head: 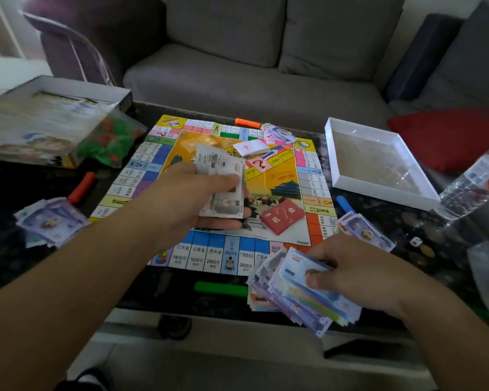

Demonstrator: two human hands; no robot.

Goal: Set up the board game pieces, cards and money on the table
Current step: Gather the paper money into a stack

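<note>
Left grip (206, 193) pinches banknotes (223, 183).

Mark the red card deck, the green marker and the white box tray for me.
red card deck (282, 216), head view, middle of its top face.
green marker (220, 288), head view, middle of its barrel.
white box tray (378, 188), head view, near wall.

blurred box lid (40, 119), bottle (472, 184) cut off
</note>
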